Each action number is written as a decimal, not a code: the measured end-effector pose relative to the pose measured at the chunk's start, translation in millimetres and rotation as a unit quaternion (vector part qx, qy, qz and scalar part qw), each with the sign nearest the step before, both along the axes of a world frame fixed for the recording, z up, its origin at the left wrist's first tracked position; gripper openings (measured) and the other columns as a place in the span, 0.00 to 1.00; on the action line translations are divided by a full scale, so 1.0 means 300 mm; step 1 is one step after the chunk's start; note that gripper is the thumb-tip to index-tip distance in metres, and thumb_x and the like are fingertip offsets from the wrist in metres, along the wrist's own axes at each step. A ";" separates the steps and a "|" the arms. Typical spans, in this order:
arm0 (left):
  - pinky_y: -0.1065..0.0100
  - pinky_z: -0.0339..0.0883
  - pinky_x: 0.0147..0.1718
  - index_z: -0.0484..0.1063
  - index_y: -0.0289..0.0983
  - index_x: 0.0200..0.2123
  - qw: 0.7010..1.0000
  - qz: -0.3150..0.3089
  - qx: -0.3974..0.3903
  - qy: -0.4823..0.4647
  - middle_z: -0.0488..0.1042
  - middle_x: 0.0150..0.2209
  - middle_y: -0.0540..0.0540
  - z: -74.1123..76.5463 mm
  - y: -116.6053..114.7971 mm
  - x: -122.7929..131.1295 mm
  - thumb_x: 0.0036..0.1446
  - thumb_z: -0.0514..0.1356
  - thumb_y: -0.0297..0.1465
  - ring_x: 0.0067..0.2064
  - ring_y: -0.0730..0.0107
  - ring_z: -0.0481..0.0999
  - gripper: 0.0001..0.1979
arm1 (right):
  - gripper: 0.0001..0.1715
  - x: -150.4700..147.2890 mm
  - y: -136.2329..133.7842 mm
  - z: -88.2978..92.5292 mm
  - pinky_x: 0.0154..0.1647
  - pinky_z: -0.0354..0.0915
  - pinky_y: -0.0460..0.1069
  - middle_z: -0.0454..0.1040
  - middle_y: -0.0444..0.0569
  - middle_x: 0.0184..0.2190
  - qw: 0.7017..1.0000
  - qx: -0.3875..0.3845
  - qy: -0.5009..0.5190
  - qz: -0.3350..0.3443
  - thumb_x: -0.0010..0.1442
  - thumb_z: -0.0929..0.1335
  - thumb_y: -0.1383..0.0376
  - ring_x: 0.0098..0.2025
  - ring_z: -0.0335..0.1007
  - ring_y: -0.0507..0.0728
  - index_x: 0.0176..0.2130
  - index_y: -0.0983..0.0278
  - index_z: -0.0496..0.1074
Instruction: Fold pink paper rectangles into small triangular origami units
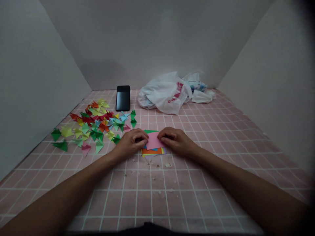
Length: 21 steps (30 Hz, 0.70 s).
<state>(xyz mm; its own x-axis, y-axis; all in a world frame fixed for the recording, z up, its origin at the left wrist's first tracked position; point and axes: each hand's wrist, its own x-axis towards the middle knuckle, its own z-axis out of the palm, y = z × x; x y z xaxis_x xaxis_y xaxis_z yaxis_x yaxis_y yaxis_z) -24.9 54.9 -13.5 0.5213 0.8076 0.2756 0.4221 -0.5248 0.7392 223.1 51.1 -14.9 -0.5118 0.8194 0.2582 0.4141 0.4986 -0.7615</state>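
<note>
Left hand and right hand rest just apart on the table, curled inward, with a pink paper sheet between them. Fingertips touch its opposite sides; whether they grip it cannot be told. The sheet lies atop a stack of coloured paper, its long axis running roughly across, slanting slightly, outline partly hidden by fingers.

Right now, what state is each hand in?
Left hand: curled, fingers at the pink paper; grip unclear.
Right hand: curled, fingers at its other edge; grip unclear.
</note>
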 end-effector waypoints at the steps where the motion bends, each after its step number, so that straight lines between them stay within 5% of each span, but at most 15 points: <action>1: 0.61 0.71 0.45 0.78 0.37 0.32 1.000 -0.005 0.009 0.008 0.80 0.39 0.43 0.002 -0.002 -0.001 0.59 0.60 0.25 0.42 0.64 0.79 0.06 | 0.06 0.003 0.001 0.003 0.44 0.69 0.54 0.78 0.51 0.38 1.000 0.007 -0.010 0.011 0.62 0.66 0.71 0.40 0.74 0.57 0.36 0.63 0.74; 3: 0.58 0.71 0.48 0.78 0.37 0.35 0.999 -0.016 0.036 0.037 0.80 0.42 0.43 0.007 -0.007 -0.002 0.58 0.64 0.27 0.46 0.61 0.78 0.02 | 0.04 0.009 0.001 0.013 0.46 0.69 0.55 0.78 0.53 0.40 0.997 0.035 -0.047 0.042 0.62 0.69 0.69 0.42 0.74 0.59 0.39 0.64 0.74; 6: 0.53 0.70 0.51 0.77 0.36 0.40 0.991 -0.037 0.088 0.098 0.79 0.47 0.40 0.017 -0.016 -0.004 0.54 0.69 0.31 0.50 0.55 0.76 0.10 | 0.09 0.012 -0.009 0.029 0.48 0.70 0.57 0.77 0.59 0.45 0.981 0.110 -0.135 0.090 0.63 0.71 0.66 0.47 0.73 0.62 0.44 0.67 0.75; 11: 0.54 0.71 0.50 0.76 0.35 0.40 0.979 -0.056 0.137 0.143 0.79 0.47 0.39 0.020 -0.021 -0.004 0.58 0.64 0.28 0.49 0.56 0.76 0.06 | 0.13 -0.004 -0.033 0.034 0.46 0.71 0.57 0.77 0.61 0.44 0.944 0.213 -0.231 0.099 0.70 0.63 0.67 0.44 0.72 0.61 0.40 0.69 0.76; 16: 0.53 0.72 0.50 0.76 0.36 0.40 0.975 -0.053 0.154 0.151 0.79 0.47 0.39 0.012 -0.018 0.001 0.60 0.63 0.28 0.49 0.56 0.77 0.05 | 0.14 -0.012 -0.033 0.008 0.46 0.71 0.56 0.78 0.61 0.41 0.927 0.256 -0.256 0.102 0.70 0.62 0.71 0.42 0.72 0.61 0.37 0.70 0.76; 21: 0.54 0.71 0.50 0.77 0.36 0.40 0.978 -0.036 0.154 0.140 0.79 0.47 0.40 0.015 -0.025 0.000 0.60 0.64 0.30 0.49 0.56 0.77 0.06 | 0.13 -0.009 -0.026 -0.011 0.44 0.71 0.55 0.78 0.58 0.41 0.942 0.251 -0.208 0.084 0.69 0.63 0.72 0.42 0.72 0.60 0.36 0.66 0.76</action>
<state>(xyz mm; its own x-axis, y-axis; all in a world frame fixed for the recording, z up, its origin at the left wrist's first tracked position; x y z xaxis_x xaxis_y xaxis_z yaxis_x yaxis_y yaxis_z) -25.0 47.5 -9.1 0.6627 0.6680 0.3386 0.5394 -0.7394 0.4030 220.4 43.5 -18.0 -0.7656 0.5464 0.3397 0.5080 0.8373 -0.2021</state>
